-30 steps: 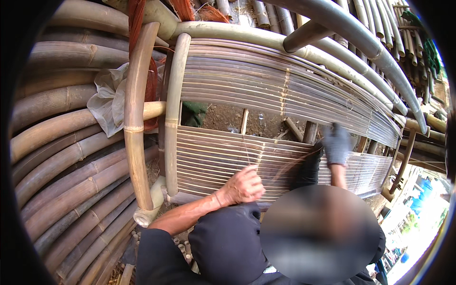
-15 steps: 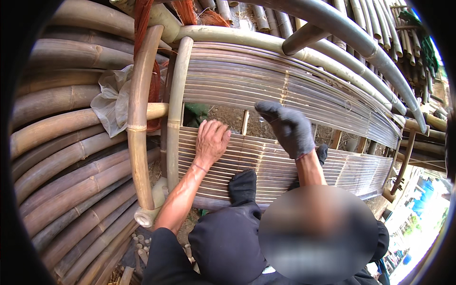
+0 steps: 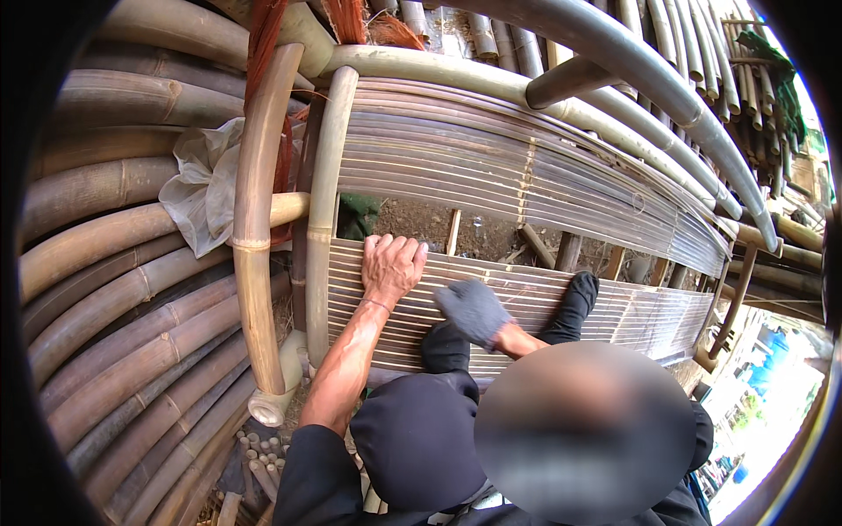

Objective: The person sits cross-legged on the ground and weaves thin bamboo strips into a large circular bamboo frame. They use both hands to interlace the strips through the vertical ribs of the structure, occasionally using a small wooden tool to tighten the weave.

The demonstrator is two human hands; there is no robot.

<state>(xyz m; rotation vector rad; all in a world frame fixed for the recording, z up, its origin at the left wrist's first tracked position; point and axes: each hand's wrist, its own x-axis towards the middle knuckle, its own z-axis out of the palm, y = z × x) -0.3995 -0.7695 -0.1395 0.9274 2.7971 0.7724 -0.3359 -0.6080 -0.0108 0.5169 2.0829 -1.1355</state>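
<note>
My bare left hand (image 3: 393, 267) is closed over the far edge of the near bamboo slat panel (image 3: 517, 298), its fingers curled down around the outermost slats. Just to its right, my right hand (image 3: 474, 312) in a grey glove is low over the same panel, fingers drawn together. Whether anything is inside the glove's grip is hidden. Beyond a gap showing bare ground lies the far slat panel (image 3: 430, 145), made of long thin strips. Both panels sit within a bamboo frame with an upright pole (image 3: 323, 184) at the left.
My dark-covered feet (image 3: 572, 307) rest on the near panel. Thick bamboo poles (image 3: 114, 254) are stacked at the left, with a crumpled clear plastic bag (image 3: 206, 184) on them. A thick bamboo rail (image 3: 614, 44) arches over the far side. Short wooden crosspieces (image 3: 568, 252) span the gap.
My right hand has come down and left from above the gap onto the near panel. My left hand has closed more tightly over the panel's edge and shifted slightly.
</note>
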